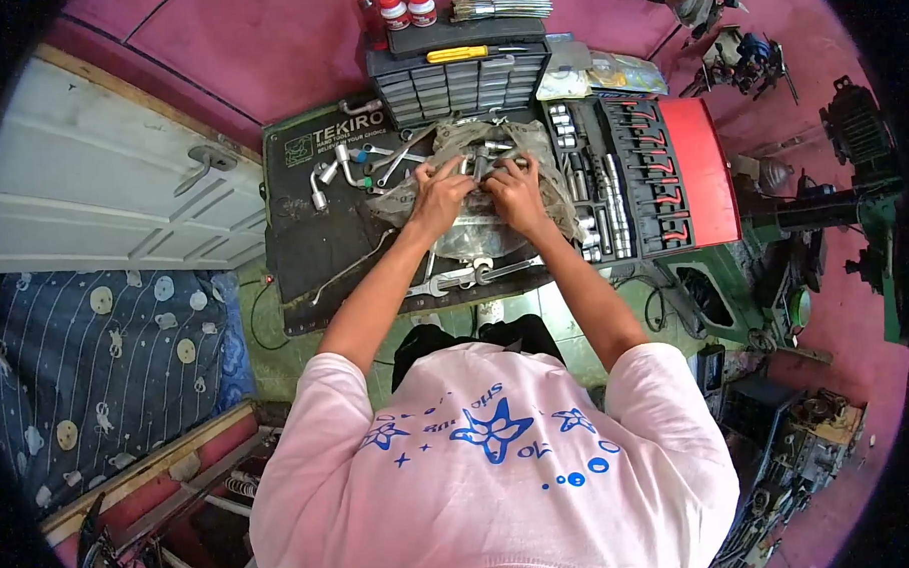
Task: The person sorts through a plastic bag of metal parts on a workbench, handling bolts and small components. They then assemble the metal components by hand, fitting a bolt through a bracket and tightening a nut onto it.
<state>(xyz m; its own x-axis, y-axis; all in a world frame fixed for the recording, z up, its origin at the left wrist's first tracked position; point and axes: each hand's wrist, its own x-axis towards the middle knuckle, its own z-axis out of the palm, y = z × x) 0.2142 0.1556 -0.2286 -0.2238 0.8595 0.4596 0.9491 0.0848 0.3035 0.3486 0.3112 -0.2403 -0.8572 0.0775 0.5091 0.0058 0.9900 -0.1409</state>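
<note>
My left hand point(446, 196) and my right hand point(514, 194) are close together over a crumpled clear plastic bag point(402, 208) on the dark workbench. The fingers of both are curled around a small grey metal part point(481, 167), whose exact kind I cannot make out. More metal pieces lie on the plastic just beyond my fingers. Left of my hands are socket wrenches point(345, 166) and a combination wrench point(398, 166). Large open-end wrenches point(454, 278) lie at the bench's near edge, below my wrists.
A small-drawer cabinet point(458, 89) stands at the back, with a yellow-handled screwdriver point(457, 55) on it. To the right lie a socket set point(612, 203) and a red case point(698, 170) beside red-handled tools point(656, 177). A white door point(120, 165) is at left, green machinery point(872, 209) at right.
</note>
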